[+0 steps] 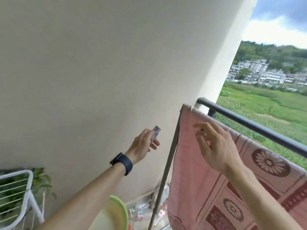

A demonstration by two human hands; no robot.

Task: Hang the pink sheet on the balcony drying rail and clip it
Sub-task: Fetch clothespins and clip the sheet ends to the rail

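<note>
The pink sheet [196, 165], with dark red flower patterns, hangs draped over a thin drying rail [206, 117] that runs just inside the dark balcony railing [249, 123]. My left hand [142, 146], a dark watch on its wrist, pinches a clear plastic clip [155, 132] to the left of the sheet's end, apart from it. My right hand [214, 146] hovers in front of the sheet near its top edge, fingers spread, holding nothing.
A slanted grey pole [167, 166] stands beside the sheet's left edge. A green basin [122, 211] sits below my left arm. A white wire rack [18, 196] and a plant are at lower left. Plastic bottles lie on the floor by the cream wall [99, 72].
</note>
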